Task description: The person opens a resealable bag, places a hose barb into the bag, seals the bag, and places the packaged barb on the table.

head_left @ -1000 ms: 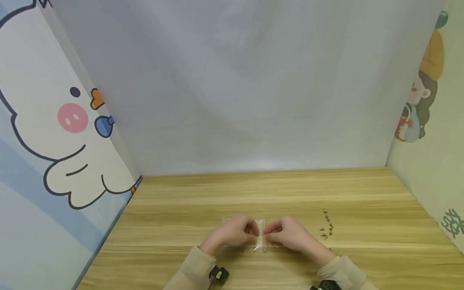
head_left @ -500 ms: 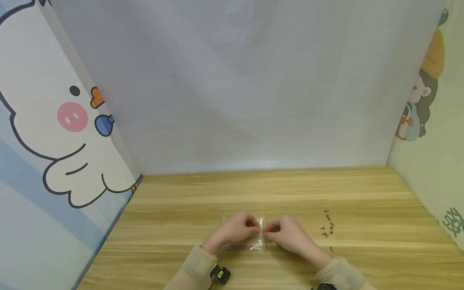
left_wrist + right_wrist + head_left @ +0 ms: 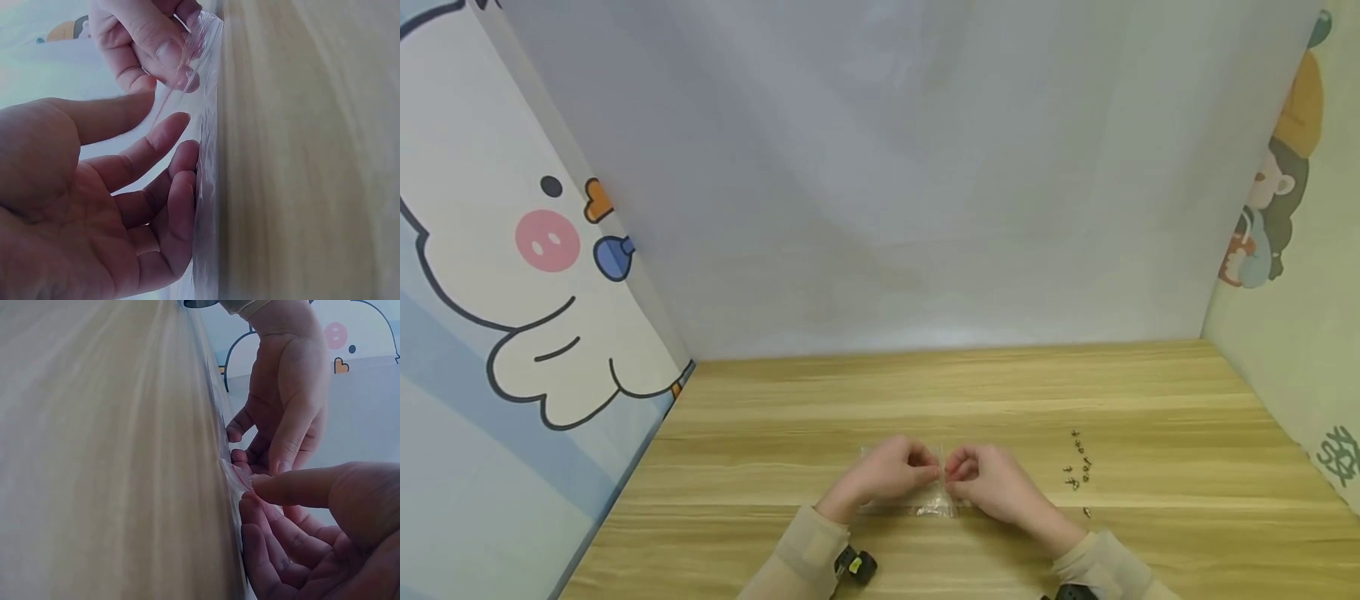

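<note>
A clear plastic zip bag lies flat on the wooden table between the two hands, its mouth edge toward the right. My left hand is over the bag, thumb and index finger pinching the film near that edge; its other fingers rest along the bag in the left wrist view. From the right, my right hand pinches the mouth edge between thumb and fingers. In the right wrist view the edge of the bag rises a little off the table, with a reddish line along it.
Several small metallic pieces lie scattered on the wooden table, right of the right hand. A grey-white cloth wall stands behind the table, with cartoon-printed panels at the left and right.
The left fingertips have shifted slightly right to the bag's edge. The right fingers have changed their pinch there, and the edge now looks bent and a little lifted.
</note>
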Motion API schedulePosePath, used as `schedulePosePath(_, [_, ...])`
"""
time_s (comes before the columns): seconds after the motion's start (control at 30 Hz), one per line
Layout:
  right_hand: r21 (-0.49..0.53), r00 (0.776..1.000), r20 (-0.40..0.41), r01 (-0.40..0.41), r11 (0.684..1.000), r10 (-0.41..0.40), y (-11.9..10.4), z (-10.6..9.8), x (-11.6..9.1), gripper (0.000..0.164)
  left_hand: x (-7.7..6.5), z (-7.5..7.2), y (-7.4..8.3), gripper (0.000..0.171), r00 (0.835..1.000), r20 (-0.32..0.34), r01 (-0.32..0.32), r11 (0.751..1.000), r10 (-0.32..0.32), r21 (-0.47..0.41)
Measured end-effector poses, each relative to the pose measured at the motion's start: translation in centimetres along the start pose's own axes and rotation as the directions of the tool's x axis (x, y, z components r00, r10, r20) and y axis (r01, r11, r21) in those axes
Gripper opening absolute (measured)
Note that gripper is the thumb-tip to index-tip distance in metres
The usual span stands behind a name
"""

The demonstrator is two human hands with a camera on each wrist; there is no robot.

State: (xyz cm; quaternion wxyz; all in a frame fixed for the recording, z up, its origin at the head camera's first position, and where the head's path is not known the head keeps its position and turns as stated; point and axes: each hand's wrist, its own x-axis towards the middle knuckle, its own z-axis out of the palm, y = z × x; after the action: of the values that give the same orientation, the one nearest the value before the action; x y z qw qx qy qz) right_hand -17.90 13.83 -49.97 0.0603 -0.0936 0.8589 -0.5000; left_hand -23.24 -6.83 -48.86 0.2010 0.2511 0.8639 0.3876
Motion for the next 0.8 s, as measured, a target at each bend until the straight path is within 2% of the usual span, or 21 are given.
schedulePosePath(0.23, [0.02, 1.0, 0.017, -0.009, 1.0, 0.008, -0.01, -0.11, 0.1, 0.02, 0.06, 0.11, 0.07, 0.015, 1.0, -0.001, -0.004, 1.0, 0.004, -0.024])
schedulePosePath(0.57, [0.038, 0.999, 0.023, 0.021, 0.999, -0.022, 0.14, -0.03, -0.03, 0.02, -0.01, 0.43, 0.1, 0.005, 1.0, -0.02, -0.009, 1.0, 0.009, -0.007])
schedulePosePath(0.8, [0.027, 0.999, 0.011, 0.052, 0.998, -0.052, 0.28, 0.14, 0.02, 0.018, 0.07, 0.59, 0.22, 0.007, 0.998, -0.041, -0.042, 0.999, 0.042, 0.006])
